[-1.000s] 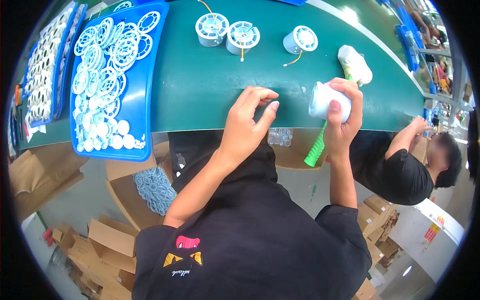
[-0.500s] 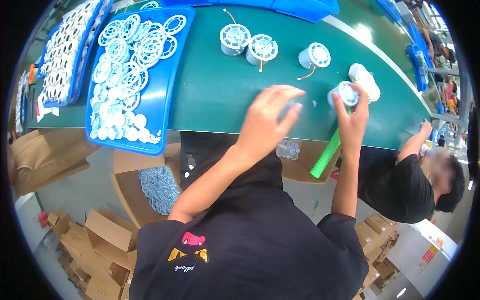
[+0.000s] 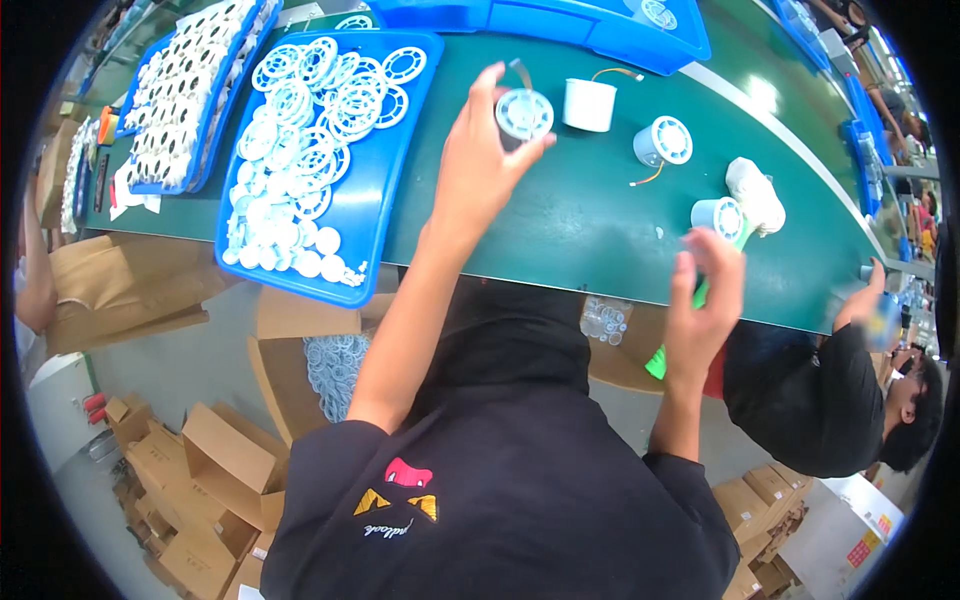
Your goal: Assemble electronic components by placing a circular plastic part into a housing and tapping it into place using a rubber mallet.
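Note:
My left hand (image 3: 482,150) is curled round a pale cylindrical housing (image 3: 524,114) with a slotted round face and a short wire. Just right of it, a second housing (image 3: 590,105) shows its plain side, its wire lying behind. A third housing (image 3: 663,142) rests tilted farther right, wire toward me. My right hand (image 3: 706,290) is open, thumb and fingers apart, just in front of a fourth housing (image 3: 716,217). Beside that one lies a mallet with a white head (image 3: 755,196); its green handle (image 3: 656,362) passes partly behind my right hand and over the table edge.
A blue tray (image 3: 375,220) of white slotted rings and discs stands left on the green table (image 3: 590,240). Farther left are stacked trays (image 3: 190,100) of white parts. A blue bin (image 3: 540,18) borders the back. Cartons (image 3: 225,460) stand below; a co-worker (image 3: 825,400) is at right.
My left hand has moved left and away to the leftmost housing and closed round it. My right hand has let go of its housing and drawn back. The second housing now shows its side.

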Tool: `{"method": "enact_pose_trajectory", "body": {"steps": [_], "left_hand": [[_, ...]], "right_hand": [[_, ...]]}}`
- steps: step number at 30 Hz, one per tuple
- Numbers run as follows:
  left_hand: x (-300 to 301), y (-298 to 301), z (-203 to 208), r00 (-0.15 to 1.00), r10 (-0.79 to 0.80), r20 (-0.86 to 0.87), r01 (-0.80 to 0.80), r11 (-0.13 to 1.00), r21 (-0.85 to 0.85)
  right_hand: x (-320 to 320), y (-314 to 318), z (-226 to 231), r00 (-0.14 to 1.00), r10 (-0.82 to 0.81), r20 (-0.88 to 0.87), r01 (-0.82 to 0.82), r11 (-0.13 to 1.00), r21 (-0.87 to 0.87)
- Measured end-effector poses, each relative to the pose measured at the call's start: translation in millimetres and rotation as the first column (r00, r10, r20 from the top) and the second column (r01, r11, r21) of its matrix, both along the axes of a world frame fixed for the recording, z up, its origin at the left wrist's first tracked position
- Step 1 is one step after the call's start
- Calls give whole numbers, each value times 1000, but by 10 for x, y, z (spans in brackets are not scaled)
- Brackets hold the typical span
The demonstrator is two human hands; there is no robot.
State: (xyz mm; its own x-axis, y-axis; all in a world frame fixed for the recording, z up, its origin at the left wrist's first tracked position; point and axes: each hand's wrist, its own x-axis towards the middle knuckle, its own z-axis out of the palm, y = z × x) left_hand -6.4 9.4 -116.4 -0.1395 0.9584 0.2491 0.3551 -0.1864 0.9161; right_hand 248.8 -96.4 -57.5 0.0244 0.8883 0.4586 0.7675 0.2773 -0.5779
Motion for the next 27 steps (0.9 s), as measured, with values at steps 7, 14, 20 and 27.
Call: {"method": "enact_pose_trajectory", "body": {"steps": [7,14,20,27], "left_hand": [[-92,-777,-121,952,-4,-305,28,997,72],[-113,-853,-197,963,-102,-248,125,989,79],[-56,-853,-182,948,43,-316,-11,995,102],[-13,-921,-229,939,123,-322,-55,976,212]], "right_hand": [[-1190,329,-251,942,226,-248,-250,966,-70],[-1249,479,-346,922,291,-255,-309,950,-32],[-1175,256,-227,877,269,-399,-314,948,-49],[-1040,286,-464,809,-66,-584,-142,942,-303]]}}
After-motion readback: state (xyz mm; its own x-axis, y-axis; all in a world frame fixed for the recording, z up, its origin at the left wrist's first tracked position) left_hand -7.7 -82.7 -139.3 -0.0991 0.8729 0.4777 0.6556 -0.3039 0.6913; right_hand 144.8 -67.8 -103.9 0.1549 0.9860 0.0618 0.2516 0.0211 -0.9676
